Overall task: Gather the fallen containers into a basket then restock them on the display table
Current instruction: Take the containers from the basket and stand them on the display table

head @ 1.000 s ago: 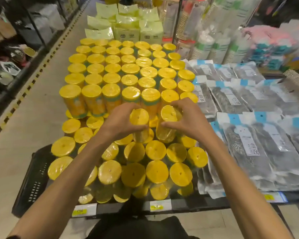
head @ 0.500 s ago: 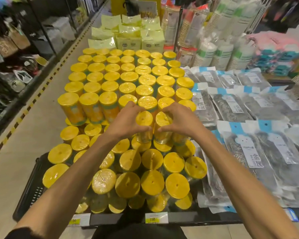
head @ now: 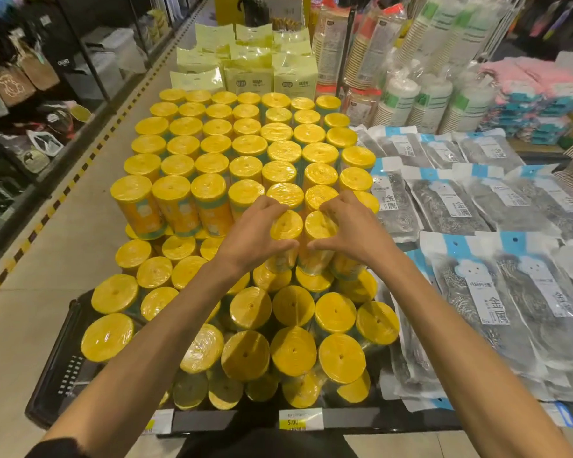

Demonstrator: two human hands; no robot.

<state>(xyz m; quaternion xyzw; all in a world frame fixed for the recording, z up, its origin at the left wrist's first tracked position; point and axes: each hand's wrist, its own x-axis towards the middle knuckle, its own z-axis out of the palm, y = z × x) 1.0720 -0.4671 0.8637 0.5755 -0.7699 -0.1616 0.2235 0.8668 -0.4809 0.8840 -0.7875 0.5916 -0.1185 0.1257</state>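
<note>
Both hands up on the bench [head: 212, 421], mid stack. Left hand [head: 255, 236] wraps one yellow can [head: 285, 236], right hand [head: 351, 233] wraps the can beside it [head: 318, 239]; the two cans touch, upright, w/ more cans packed all round. Cans [head: 245, 166]: round cylinders, flat yellow tops, glossy shrink-wrap; contents not visible. Black basket [head: 63, 365] at bench's left edge. Right: flat plastic pkts [head: 497, 299], grey inside.

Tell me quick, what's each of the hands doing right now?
Left hand: closed around a yellow container.
Right hand: closed around the neighbouring yellow container.
</note>
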